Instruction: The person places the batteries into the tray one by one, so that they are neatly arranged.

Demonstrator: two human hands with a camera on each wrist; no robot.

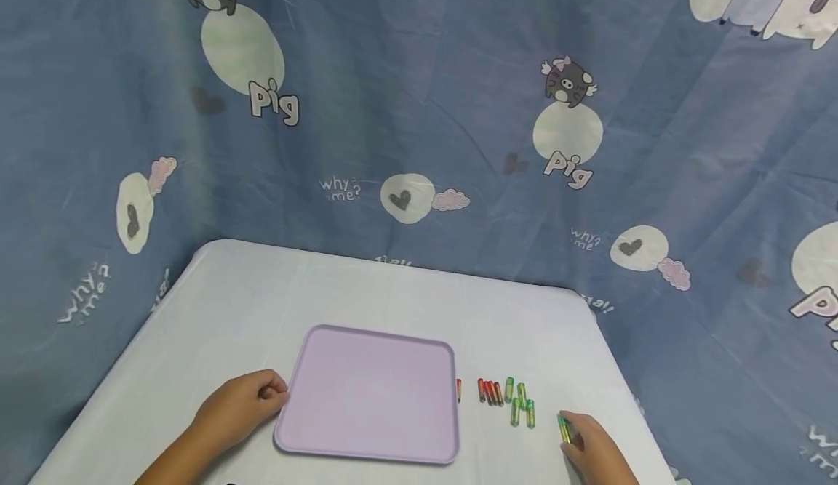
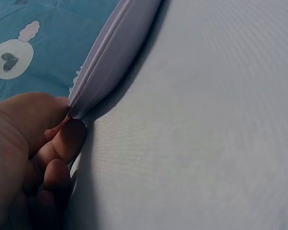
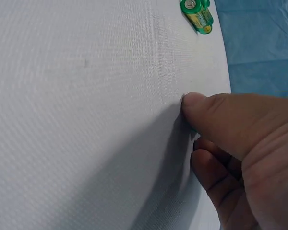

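A flat lilac tray (image 1: 369,390) lies on the white table. My left hand (image 1: 271,392) grips its left edge (image 2: 110,57), thumb on the rim and fingers curled beneath it. To the tray's right lie several small batteries: red-orange ones (image 1: 489,392) and green ones (image 1: 521,405). My right hand (image 1: 572,430) sits at the front right and pinches one green battery (image 1: 564,429), which is almost hidden behind the thumb (image 3: 197,103) in the right wrist view. Two green batteries (image 3: 198,14) lie further off.
The white table (image 1: 262,303) ends close to my right hand, with its right edge (image 3: 225,72) just beyond the thumb. A blue cloth printed with cartoon pigs (image 1: 419,107) hangs behind and around the table.
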